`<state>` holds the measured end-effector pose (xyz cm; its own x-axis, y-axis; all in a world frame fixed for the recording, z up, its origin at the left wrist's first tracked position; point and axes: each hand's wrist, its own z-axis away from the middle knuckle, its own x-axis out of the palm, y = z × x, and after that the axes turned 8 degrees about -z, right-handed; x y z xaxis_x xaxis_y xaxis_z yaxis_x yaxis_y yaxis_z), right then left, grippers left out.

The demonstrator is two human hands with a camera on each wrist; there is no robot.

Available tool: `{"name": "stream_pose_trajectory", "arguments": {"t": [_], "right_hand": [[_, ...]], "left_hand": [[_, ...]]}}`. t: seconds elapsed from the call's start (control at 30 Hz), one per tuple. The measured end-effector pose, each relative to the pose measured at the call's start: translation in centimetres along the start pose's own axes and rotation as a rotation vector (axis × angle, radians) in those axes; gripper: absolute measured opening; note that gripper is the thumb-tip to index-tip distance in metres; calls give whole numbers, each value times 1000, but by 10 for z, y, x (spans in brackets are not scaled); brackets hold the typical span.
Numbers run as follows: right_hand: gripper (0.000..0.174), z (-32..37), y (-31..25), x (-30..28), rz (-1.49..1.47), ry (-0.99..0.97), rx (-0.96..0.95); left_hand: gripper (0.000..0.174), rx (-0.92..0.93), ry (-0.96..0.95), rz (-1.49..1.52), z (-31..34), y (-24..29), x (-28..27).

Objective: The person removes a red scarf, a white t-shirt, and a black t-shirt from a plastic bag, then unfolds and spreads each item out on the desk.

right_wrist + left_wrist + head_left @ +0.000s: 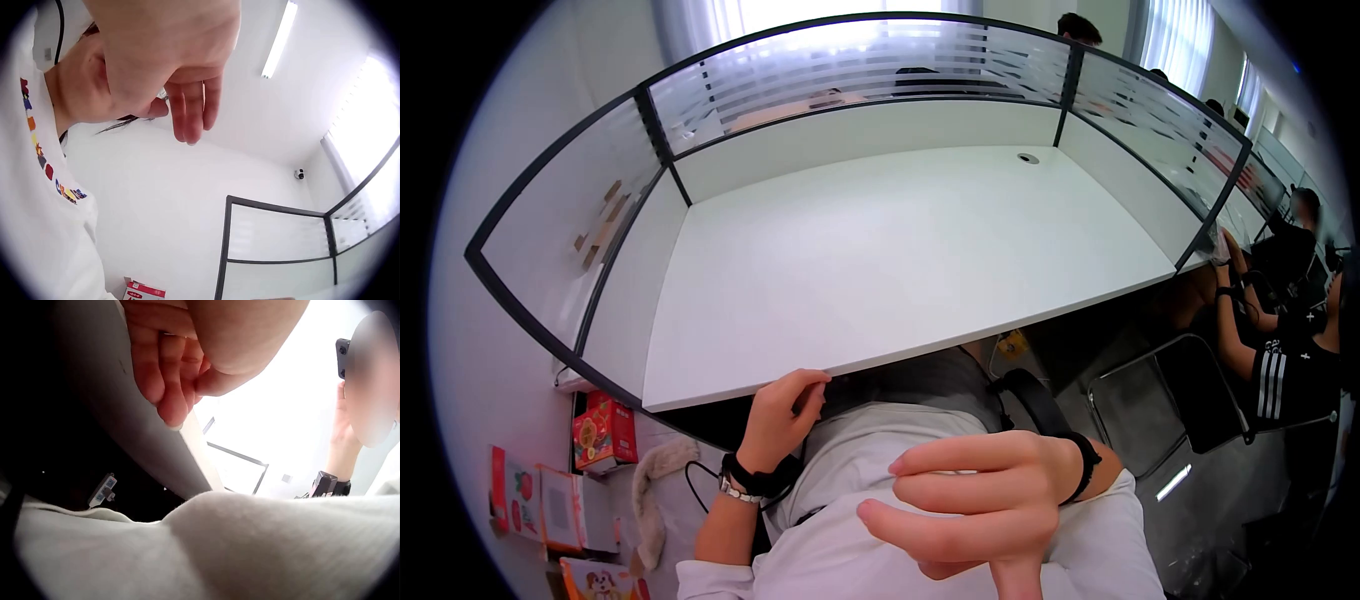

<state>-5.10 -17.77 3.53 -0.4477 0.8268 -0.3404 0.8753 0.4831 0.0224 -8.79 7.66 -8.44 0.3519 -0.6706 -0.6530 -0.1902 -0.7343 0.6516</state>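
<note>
My left hand [782, 418] is at the near edge of the white desk [880, 250], fingertips right at the rim and fingers loosely bent. In the left wrist view the same hand [172, 369] hangs beside the desk's underside, holding nothing. Raised in front of my white shirt [850, 520], close below the head camera, is my right hand [990, 490]. Its fingers reach leftward, mostly straight, with nothing between them. The right wrist view shows this hand [169, 56] up near the head, its fingers extended. Dark bands sit on both wrists.
A framed partition [860, 125] with frosted panels surrounds the desk's back and sides. Red boxes [603, 432] and a beige fluffy item [655, 495] lie at the lower left. To the right stand a folding chair [1190, 400] and a seated person in black [1285, 375].
</note>
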Motion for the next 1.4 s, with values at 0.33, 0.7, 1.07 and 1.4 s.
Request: {"name": "stream_pose_trajectory", "arguments": {"t": [0.33,0.7,1.07,1.4], "right_hand": [[31,1,-7,-1,-2,-64,-49],[36,-3,-3,20,352,139,-54],[94,-8,-7,4,7,25,-274],[28,-11,-2,7,277,67,-171]], "left_hand": [[15,37,-1,-47,1,-1,-2],[14,6,-21,3,0,0,-2],[13,17,-11,-14,1,-3,-1],[12,-3,-6,19,-1,-4,-1]]}}
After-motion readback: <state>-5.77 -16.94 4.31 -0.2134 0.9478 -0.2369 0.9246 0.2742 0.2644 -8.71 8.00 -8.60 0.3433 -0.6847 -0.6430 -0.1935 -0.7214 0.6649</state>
